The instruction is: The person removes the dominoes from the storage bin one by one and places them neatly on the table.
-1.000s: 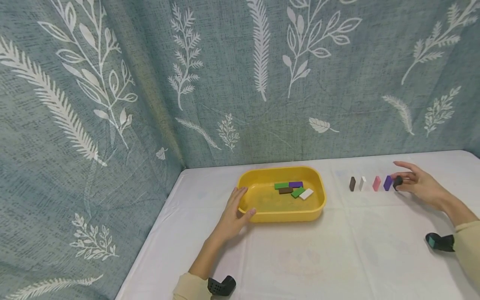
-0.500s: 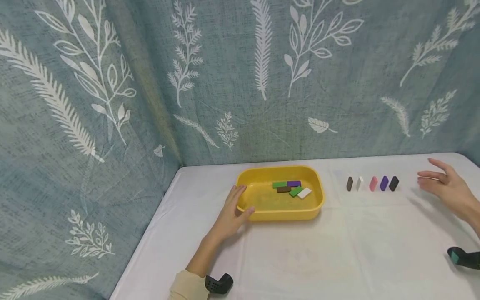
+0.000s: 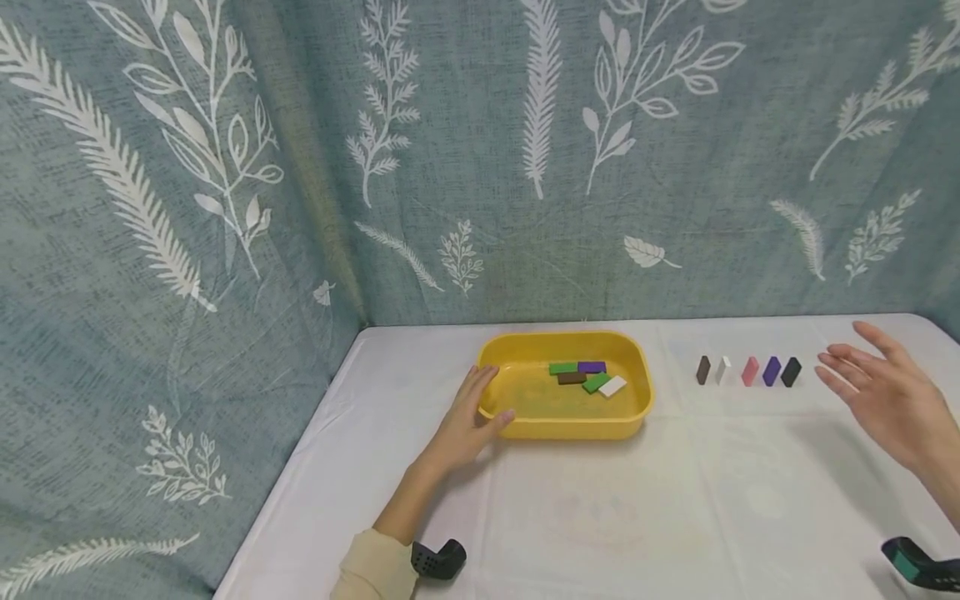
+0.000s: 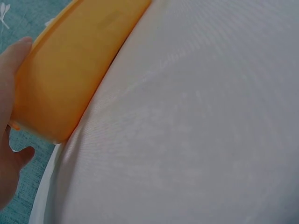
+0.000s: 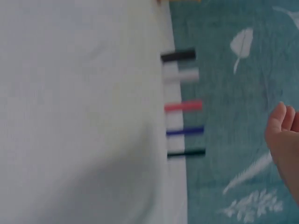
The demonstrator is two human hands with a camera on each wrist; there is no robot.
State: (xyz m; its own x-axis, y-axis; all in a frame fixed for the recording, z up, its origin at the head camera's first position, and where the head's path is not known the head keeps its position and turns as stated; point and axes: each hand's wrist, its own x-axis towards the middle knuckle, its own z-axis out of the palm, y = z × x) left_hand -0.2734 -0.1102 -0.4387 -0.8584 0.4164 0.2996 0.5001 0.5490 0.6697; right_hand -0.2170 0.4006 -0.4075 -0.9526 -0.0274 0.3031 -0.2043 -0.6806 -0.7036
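Note:
My left hand [image 3: 461, 421] rests at the left front corner of a yellow plastic tray [image 3: 570, 430], fingers over the rim and thumb along the front. From the left wrist view, the tray's outer wall [image 4: 79, 70] shows beside the thumb. My right hand [image 3: 892, 400] hovers with spread fingers, holding nothing. To its left, domino-like blocks stand upright in a spaced row: brown [image 3: 702, 370], white [image 3: 723, 370], pink [image 3: 750, 372], purple [image 3: 771, 372] and black [image 3: 791, 372]. The right wrist view shows that row blurred, well apart from the hand [image 5: 285, 140].
Inside the tray lie flat blocks: green [image 3: 562, 368], purple [image 3: 592, 367], brown [image 3: 572, 378], a second green [image 3: 596, 383] and white [image 3: 612, 387]. A white cloth [image 3: 600, 517] covers the table. Behind it hangs a teal leaf-patterned curtain [image 3: 480, 167].
My right hand has let go of the black block, leaving it standing at the row's right end, and has drawn back to the right, its fingers spreading. My left hand stays at the tray.

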